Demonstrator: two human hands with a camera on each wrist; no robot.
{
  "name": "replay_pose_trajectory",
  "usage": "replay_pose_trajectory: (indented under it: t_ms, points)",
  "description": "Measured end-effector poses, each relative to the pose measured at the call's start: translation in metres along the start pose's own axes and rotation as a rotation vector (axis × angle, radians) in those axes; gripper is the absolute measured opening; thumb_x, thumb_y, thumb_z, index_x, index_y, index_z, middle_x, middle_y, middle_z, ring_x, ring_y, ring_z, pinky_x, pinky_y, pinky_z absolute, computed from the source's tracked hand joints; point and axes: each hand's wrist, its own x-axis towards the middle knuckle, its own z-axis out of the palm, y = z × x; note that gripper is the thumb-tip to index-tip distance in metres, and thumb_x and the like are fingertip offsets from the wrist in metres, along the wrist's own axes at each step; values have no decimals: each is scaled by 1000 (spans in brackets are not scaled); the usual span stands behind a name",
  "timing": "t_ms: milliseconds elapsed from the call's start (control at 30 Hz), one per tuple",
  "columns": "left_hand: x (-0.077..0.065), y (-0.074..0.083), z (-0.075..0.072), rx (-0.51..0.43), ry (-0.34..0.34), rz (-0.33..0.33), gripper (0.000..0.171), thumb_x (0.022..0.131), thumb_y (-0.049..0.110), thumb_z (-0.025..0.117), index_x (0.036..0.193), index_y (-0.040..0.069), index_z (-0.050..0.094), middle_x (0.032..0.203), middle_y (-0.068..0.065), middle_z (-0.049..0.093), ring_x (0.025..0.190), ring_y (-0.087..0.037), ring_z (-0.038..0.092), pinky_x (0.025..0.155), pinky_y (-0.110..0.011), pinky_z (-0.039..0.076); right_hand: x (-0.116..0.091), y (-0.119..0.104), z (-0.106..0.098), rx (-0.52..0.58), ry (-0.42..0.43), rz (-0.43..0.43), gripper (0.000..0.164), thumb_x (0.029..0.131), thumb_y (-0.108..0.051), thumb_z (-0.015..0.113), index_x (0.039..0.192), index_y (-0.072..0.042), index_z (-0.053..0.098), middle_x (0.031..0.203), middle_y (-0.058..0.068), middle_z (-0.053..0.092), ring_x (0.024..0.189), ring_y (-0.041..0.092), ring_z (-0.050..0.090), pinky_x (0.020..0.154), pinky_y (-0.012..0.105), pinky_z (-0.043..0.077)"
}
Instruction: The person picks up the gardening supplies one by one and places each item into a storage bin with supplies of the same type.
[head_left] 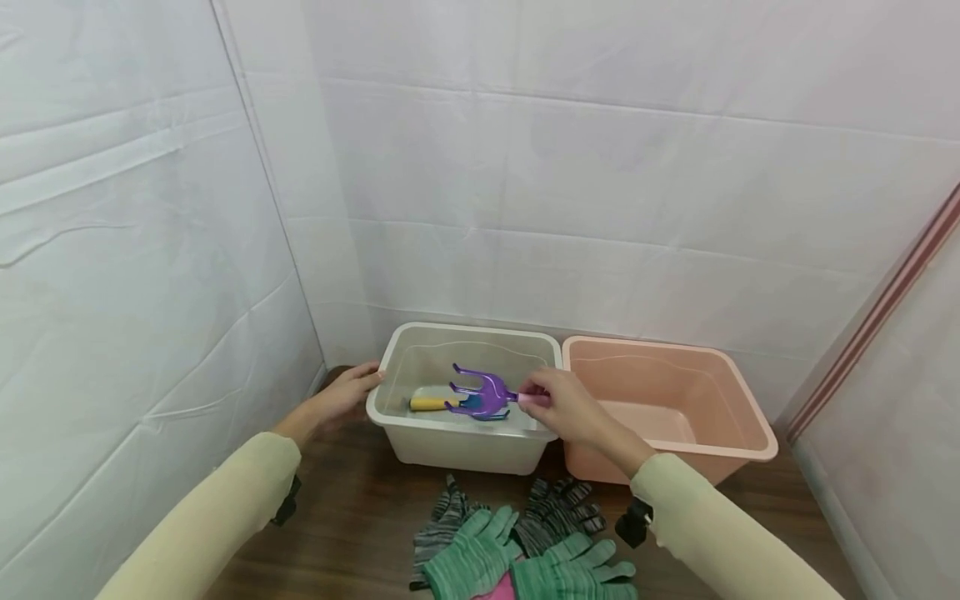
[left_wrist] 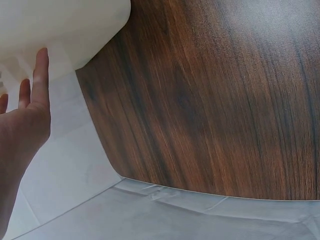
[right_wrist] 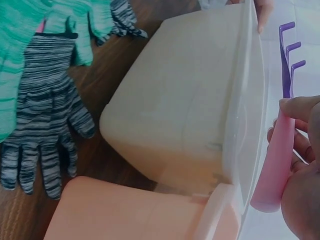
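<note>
Green knit gloves (head_left: 472, 554) and dark striped gloves (right_wrist: 47, 95) lie on your wood-grain bench (head_left: 337, 500), before the smooth white bin (head_left: 465, 450) and peach bin (head_left: 660, 375). Your right grip (head_left: 566, 407) pinches the purple rake (head_left: 491, 396) by its pink handle (right_wrist: 274, 165) over the white bin; your left grip (head_left: 345, 396) clasps that bin's rim. Only your head view shows the yellow handle (head_left: 431, 403) inside.

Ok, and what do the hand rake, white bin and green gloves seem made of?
Hand rake: the pink handle looks like smooth, satin plastic, by its even colour; the purple head, glossy with highlights, could be coated metal or plastic. White bin: probably moulded plastic, slightly shiny, given its rounded corners and lipped rim. Green gloves: apparently matte knitted fabric, as the streaky yarn and soft folds suggest.
</note>
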Motion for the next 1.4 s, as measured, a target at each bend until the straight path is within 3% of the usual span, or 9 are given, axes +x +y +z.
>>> replay_pose_trajectory:
  t_ms: [533, 733, 1033, 1400]
  points:
    - [-4, 0, 3, 8, 9, -12, 59, 117, 31, 40, 167, 4, 24, 162, -31, 36, 144, -49, 44, 98, -55, 56, 23, 12, 18, 43, -33, 109, 11, 99, -11, 76, 108, -6, 76, 97, 1, 66, 88, 16, 60, 81, 34, 57]
    - [-3, 3, 5, 16, 4, -10, 58, 117, 33, 41, 166, 5, 26, 162, -30, 38, 144, -48, 46, 99, -54, 56, 28, 12, 25, 21, 3, 113, 10, 98, -13, 77, 107, -8, 76, 97, 0, 66, 87, 16, 59, 79, 35, 57]
    - [-4, 3, 8, 29, -2, -6, 59, 117, 33, 41, 166, 4, 25, 162, -30, 38, 145, -49, 44, 101, -59, 54, 26, 11, 40, 40, 8, 138, 11, 98, -10, 77, 107, -5, 76, 96, 1, 65, 86, 15, 60, 79, 33, 57]
    - [-7, 0, 9, 30, 7, -18, 62, 116, 35, 42, 166, 5, 24, 162, -30, 38, 144, -48, 46, 99, -56, 55, 20, 13, 53, 36, 24, 189, 8, 98, -13, 78, 105, -10, 75, 97, 0, 66, 86, 14, 60, 80, 34, 57]
